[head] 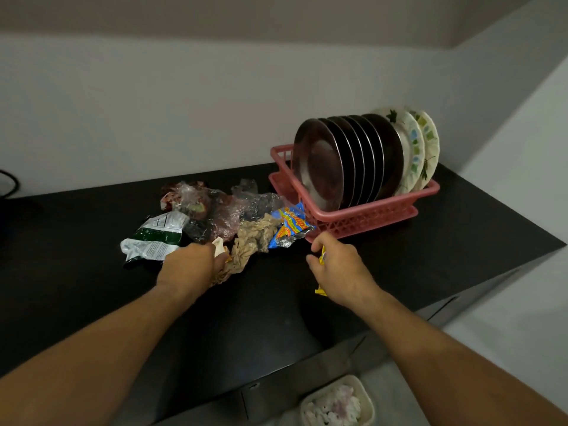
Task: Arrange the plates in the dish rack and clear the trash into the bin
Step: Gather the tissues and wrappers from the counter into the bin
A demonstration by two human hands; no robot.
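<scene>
A pink dish rack (362,218) stands on the black counter (92,272) at the back right. Several dark steel plates (319,164) stand upright in it, with patterned white plates (418,149) behind them. Trash lies left of the rack: clear plastic bags (215,207), a green and white packet (153,238), crumpled brown paper (255,238) and a blue snack wrapper (292,226). My left hand (190,265) grips a small white and orange scrap at the near edge of the brown paper. My right hand (338,265) holds a yellow wrapper (321,259) just in front of the rack.
A white bin (338,404) with trash inside stands on the floor below the counter's front edge, at the lower right. White walls close in behind and to the right. A dark cable (9,182) shows at the far left edge.
</scene>
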